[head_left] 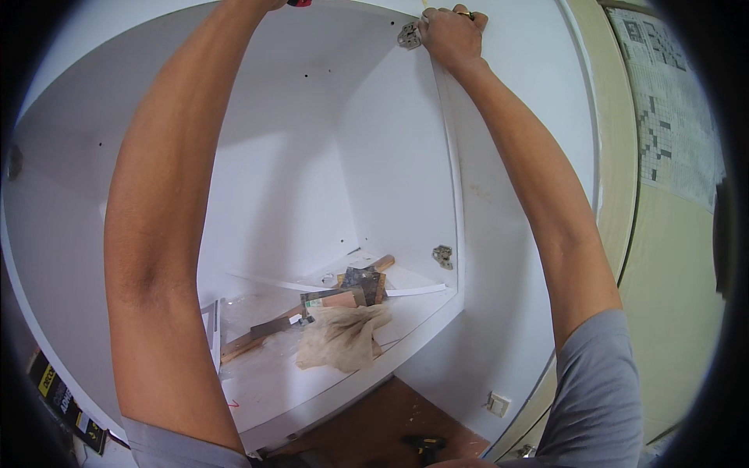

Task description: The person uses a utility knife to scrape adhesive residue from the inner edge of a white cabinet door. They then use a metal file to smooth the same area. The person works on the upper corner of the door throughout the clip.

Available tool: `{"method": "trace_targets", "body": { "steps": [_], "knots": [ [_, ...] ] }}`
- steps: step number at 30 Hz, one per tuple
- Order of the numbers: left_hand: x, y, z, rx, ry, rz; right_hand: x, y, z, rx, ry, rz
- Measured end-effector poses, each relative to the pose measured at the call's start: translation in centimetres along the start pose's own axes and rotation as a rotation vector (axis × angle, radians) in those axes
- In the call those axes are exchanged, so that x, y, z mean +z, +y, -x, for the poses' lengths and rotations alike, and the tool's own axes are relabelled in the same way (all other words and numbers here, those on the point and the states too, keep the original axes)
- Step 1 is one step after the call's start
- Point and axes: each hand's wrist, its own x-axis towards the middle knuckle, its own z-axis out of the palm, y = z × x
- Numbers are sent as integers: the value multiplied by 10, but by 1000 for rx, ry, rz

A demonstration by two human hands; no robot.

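Both my arms reach up to the top of a white cabinet [455,195] with an open front. Only a sliver of my left hand [271,3] shows at the upper edge. A red and black thing [299,2] pokes out beside it, mostly cut off; it seems to be in that hand. At the cabinet's upper right corner is my right hand [454,39], its fingers bent and pressed together by the front edge. A small yellow and dark bit [466,15] shows at these fingers, too small to name. Just left of them a metal hinge [409,35] is fixed inside the side panel.
A crumpled beige cloth [343,337], scraper blades [363,283] and wooden strips lie on the cabinet floor. A second hinge [443,257] sits lower on the side panel. Below are a wall switch [497,404] and a black and yellow tool [425,446]. Newspaper [663,101] covers part of the right-hand panel.
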Motion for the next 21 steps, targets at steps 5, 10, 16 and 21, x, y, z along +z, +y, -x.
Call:
{"method": "trace_targets", "body": {
  "steps": [5,10,16,21],
  "knots": [
    [1,-15,2,12,18,79,-5,-3,-8,-5,-92,65],
    [1,-14,-1,15,20,74,-3,-4,-15,-66,-60,111],
    [1,-13,3,27,62,-6,17,6,-22,-59,20,61],
    [0,-15,9,96,64,-14,18,7,-26,-59,21,73]
  ]
}}
